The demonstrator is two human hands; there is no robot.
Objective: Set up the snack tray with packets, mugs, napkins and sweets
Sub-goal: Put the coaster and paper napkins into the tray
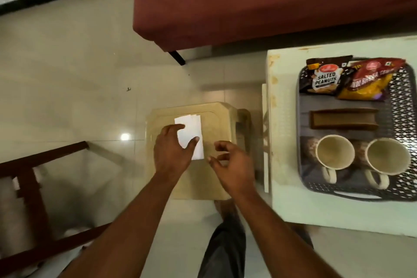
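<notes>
Nearest us, our left hand (pixel 173 151) lies fingers spread on the white napkins (pixel 191 136), thumb and forefinger bracketing the stack without closing on it. Our right hand (pixel 228 161) hovers just beside the stack's right edge, fingers loosely curled, holding nothing. The napkins lie on a beige plastic stool (pixel 212 178), near its far-left part, with bare seat all round.

Right of the stool, on a pale table (pixel 284 101), the grey perforated tray (pixel 301 119) already carries two empty mugs (pixel 335 152) side by side, a brown napkin holder (pixel 343 119) that looks empty, and, farthest, a salted peanuts packet (pixel 325 79) overlapped by a red-and-yellow snack packet (pixel 370 81).

We judge packets and mugs done; napkins and sweets remain, and no sweets are in view. Carrying the napkins across means clearing the table's raised left edge and the tray rim; the holder's slot sits close between mugs and packets.
</notes>
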